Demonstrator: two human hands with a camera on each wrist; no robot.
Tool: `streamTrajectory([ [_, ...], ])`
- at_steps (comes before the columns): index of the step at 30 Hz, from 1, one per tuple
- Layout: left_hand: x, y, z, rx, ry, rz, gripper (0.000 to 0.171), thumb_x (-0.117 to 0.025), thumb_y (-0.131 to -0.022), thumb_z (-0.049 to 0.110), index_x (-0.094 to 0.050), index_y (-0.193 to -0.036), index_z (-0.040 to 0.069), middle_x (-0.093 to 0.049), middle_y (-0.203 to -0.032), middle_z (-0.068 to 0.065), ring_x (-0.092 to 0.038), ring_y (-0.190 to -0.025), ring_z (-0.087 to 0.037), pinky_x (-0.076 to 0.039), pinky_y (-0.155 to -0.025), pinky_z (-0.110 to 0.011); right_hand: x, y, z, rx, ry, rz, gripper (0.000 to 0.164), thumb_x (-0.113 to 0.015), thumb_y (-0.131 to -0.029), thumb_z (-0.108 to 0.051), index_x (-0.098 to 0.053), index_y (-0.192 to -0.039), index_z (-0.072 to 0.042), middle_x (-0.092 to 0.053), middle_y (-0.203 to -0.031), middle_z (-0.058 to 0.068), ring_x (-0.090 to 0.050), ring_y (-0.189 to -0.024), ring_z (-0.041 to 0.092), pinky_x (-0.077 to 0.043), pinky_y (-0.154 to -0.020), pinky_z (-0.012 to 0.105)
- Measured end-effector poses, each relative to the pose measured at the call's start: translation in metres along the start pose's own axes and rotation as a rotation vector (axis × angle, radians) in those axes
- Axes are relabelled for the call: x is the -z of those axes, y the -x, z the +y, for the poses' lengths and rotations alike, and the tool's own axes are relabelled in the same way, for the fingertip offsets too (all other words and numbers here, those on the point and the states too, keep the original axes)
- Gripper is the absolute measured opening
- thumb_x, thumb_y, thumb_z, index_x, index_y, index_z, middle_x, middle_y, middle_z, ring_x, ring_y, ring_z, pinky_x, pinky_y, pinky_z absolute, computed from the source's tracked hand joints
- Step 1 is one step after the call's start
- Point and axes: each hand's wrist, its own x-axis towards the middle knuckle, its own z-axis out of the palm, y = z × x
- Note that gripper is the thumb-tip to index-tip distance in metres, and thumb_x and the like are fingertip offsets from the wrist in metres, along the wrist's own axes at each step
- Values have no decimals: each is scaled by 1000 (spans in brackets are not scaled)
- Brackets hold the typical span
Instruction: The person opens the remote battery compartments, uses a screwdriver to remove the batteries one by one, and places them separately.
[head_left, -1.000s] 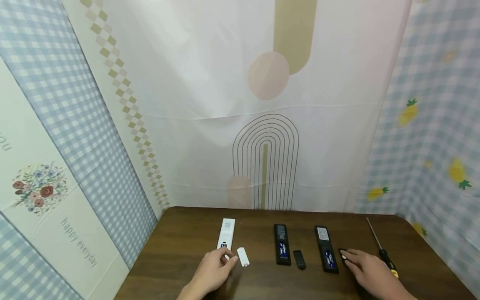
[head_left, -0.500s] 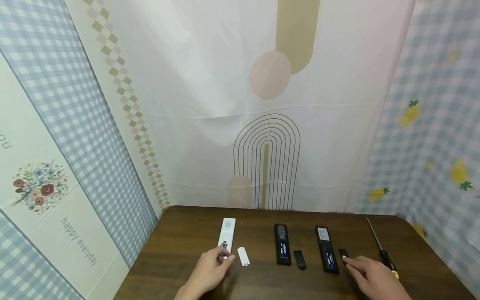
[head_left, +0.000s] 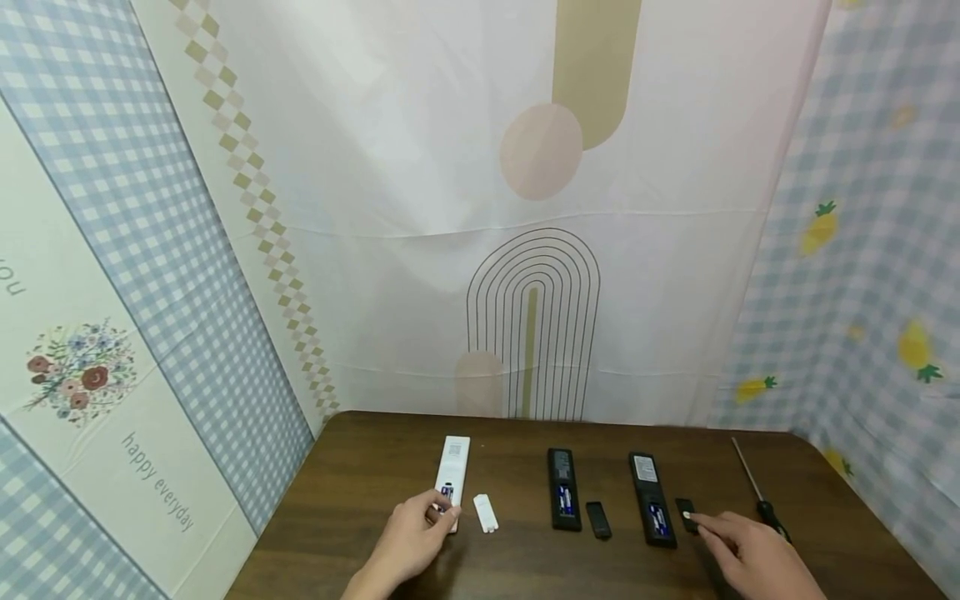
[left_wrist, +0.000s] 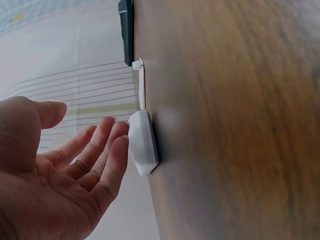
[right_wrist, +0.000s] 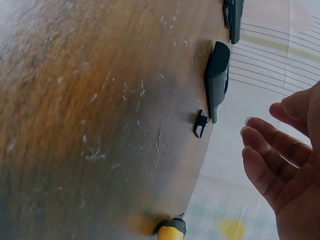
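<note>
A white remote control (head_left: 454,462) lies back up at the left, its battery bay exposed. My left hand (head_left: 408,533) hovers at its near end with loosely bent fingers; in the left wrist view the fingertips come close to the white remote (left_wrist: 142,142), and contact is unclear. A white battery cover (head_left: 486,513) lies to its right. My right hand (head_left: 753,550) is beside a small black battery cover (head_left: 684,507). In the right wrist view the right hand (right_wrist: 287,165) has relaxed fingers and nothing between them, apart from the black cover (right_wrist: 200,124).
Two black remotes, a middle one (head_left: 564,490) and a right one (head_left: 652,500), lie back up with batteries showing. Another black battery cover (head_left: 598,520) lies between them. A screwdriver (head_left: 753,483) lies at the right, its handle end behind my right hand. Patterned cloth (head_left: 390,292) hangs behind the brown table (head_left: 525,575).
My right hand has drawn back from the black battery cover, baring more of it. My left hand has shifted slightly left and nearer, showing more of the white remote.
</note>
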Motion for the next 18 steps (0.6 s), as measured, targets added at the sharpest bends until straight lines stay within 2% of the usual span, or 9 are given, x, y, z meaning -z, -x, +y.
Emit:
streamTrajectory([
  [4,0,-4,-2,13,-50,43,19,-73,-101,32,-75,-99,13,-69,-73,6,-56,-65,1,-45,-62,-23,2,2,3,10,0,12,25,-69,-103,-21,-79,-125,-14,-74,-95,-5,-46,-60,0,-40,-56,24],
  [8,-1,-13,-6,40,-131,93,17,-75,-99,30,-75,-93,13,-68,-72,6,-55,-65,-2,-45,-62,-24,3,4,7,20,-20,20,25,-69,-104,-21,-78,-126,-13,-72,-91,-6,-44,-58,1,-38,-55,24],
  [14,-4,-38,-6,151,-273,127,22,-78,-94,33,-71,-86,14,-69,-77,2,-62,-71,-15,-47,-62,-35,3,6,9,12,-24,19,26,-69,-104,-22,-78,-127,-14,-72,-91,-7,-44,-58,1,-38,-55,24],
  [17,-6,-54,-6,199,-347,131,30,-81,-92,36,-67,-88,10,-69,-82,-6,-67,-77,-26,-50,-64,-43,2,6,9,-11,-25,3,27,-68,-105,-24,-78,-127,-14,-73,-92,-6,-45,-57,2,-38,-55,24],
  [18,-7,-59,-7,215,-367,126,33,-82,-91,36,-68,-93,6,-71,-86,-10,-69,-81,-30,-53,-67,-46,2,6,9,-19,-27,-2,27,-68,-105,-24,-78,-127,-14,-72,-91,-6,-45,-57,3,-38,-55,25],
])
